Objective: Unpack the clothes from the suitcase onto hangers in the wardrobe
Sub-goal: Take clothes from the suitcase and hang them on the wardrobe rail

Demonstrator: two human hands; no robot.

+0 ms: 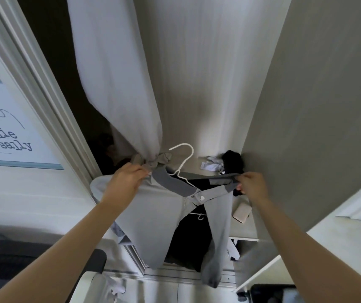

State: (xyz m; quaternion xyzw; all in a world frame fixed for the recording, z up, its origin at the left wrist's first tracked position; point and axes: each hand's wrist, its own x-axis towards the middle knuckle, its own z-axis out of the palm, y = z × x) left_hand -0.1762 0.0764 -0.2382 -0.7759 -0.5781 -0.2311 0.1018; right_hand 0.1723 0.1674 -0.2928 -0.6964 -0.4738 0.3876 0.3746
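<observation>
While white hanger (pixel 184 165) pokes above grey trousers (pixel 153 217), left hand (pixel 127 181) grips waistband (pixel 175 182), right hand (pixel 252 186) pinches it.

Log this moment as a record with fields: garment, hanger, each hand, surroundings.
garment: grey trousers, waistband stretched between both hands, legs hanging down
hanger: white hanger, hook sticking up above the waistband, on no rail
left hand: grips the waistband's left end
right hand: pinches the waistband's right end
behind: white curtain, knotted low; shelf with a dark garment and a beige case
</observation>
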